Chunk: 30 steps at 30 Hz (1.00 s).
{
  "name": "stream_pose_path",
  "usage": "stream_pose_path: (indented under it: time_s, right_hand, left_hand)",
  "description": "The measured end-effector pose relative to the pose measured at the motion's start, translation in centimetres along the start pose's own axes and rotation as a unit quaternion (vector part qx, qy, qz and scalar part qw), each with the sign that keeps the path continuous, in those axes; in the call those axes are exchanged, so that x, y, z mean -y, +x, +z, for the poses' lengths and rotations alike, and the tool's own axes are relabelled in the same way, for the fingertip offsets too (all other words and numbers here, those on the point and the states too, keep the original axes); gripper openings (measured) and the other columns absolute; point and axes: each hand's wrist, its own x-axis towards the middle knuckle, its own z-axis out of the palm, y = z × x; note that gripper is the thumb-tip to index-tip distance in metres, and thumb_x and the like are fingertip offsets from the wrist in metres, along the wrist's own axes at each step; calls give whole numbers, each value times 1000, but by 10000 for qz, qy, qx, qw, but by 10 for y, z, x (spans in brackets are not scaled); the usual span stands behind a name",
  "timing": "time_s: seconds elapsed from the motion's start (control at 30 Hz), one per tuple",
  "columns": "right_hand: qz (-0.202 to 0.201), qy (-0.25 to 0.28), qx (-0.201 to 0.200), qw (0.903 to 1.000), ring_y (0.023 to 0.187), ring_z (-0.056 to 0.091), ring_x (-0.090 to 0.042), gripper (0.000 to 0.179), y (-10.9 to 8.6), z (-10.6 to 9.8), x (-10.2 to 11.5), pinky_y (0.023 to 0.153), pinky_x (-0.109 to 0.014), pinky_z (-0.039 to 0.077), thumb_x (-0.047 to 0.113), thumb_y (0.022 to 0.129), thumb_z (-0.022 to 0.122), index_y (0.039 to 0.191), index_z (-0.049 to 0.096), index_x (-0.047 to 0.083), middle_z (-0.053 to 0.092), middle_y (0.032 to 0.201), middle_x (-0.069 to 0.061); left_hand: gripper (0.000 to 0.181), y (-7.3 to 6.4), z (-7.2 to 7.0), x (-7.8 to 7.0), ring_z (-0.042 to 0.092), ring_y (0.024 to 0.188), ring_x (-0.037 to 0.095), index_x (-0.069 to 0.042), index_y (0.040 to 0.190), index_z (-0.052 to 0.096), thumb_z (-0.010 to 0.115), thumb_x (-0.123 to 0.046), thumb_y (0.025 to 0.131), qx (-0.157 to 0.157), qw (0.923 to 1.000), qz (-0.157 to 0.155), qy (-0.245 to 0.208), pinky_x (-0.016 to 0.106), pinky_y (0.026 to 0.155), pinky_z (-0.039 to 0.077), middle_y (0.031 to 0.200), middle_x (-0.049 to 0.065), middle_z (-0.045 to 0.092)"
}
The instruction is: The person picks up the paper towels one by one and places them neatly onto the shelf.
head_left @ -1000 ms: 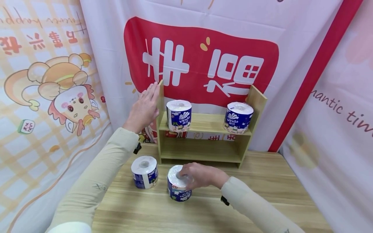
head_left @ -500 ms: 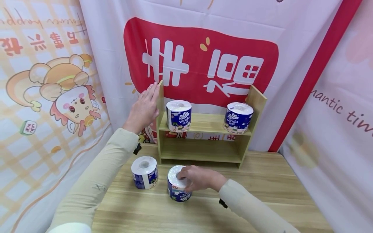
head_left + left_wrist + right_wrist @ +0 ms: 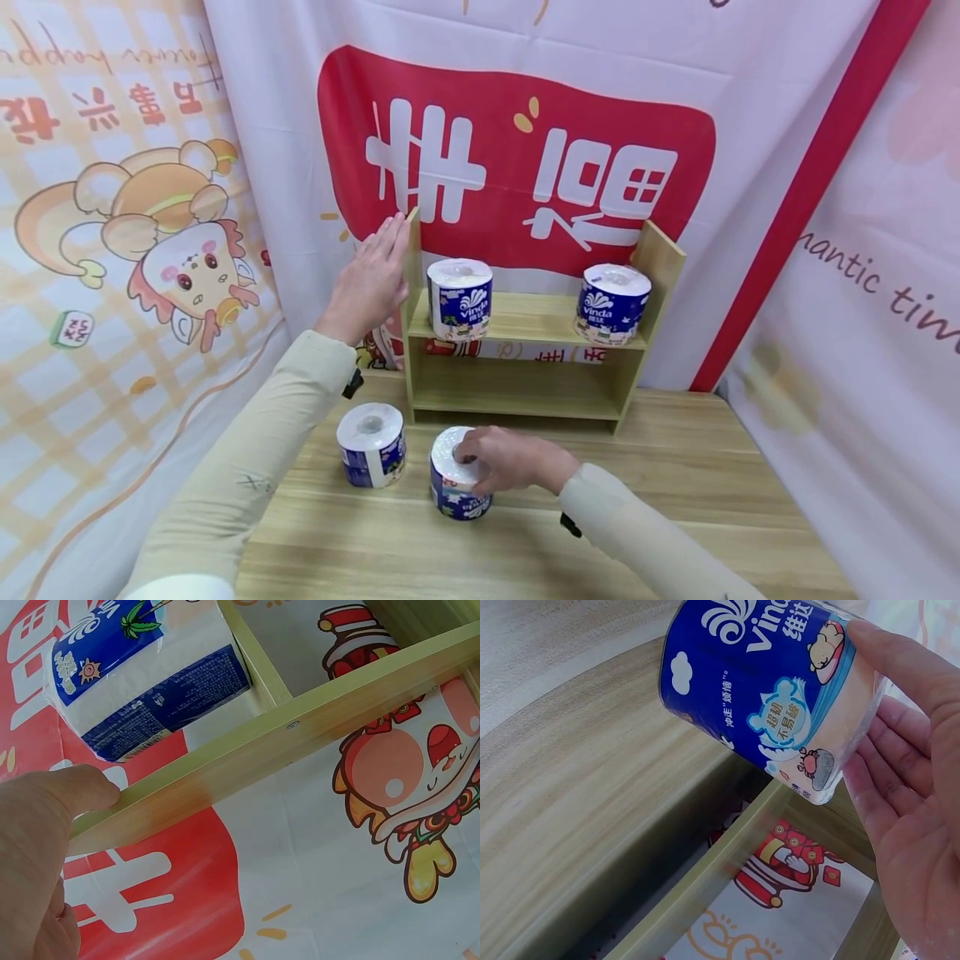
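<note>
My right hand [image 3: 517, 460] grips a Vinda toilet roll [image 3: 452, 493] that stands upright on the wooden table, with fingertips at the core hole and the thumb on its near side. In the right wrist view that thumb [image 3: 907, 664] lies over the edge of the blue wrapper. My left hand [image 3: 364, 287] rests against the left side panel [image 3: 413, 275] of a small wooden shelf, its fingers straight and pointing up. The left wrist view has the left thumb [image 3: 79, 787] on the panel's front edge. Another toilet roll [image 3: 372, 467] stands left of the gripped one.
On the upper board of the shelf [image 3: 517, 387] stand two more toilet rolls, one at the left [image 3: 459, 317] and one at the right [image 3: 609, 317]. Printed cloth [image 3: 277, 75] hangs behind the shelf and at both sides of the table [image 3: 675, 500].
My right hand and forearm have shifted slightly left and down, the thumb settling against the roll's side. The left hand and all the rolls stay in place.
</note>
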Motion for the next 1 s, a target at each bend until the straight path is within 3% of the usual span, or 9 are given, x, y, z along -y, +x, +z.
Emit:
stream_pose_path:
  time_s: [1.0]
  right_hand:
    - [-77, 109, 5, 9999, 94, 59, -6, 34, 6, 0, -2, 77, -11, 50, 26, 88, 86, 115, 70, 13, 68, 111, 3]
  left_hand:
    - [93, 0, -1, -1, 20, 165, 36, 1, 168, 16, 74, -15, 96, -49, 10000, -4, -48, 52, 132, 26, 177, 18, 18]
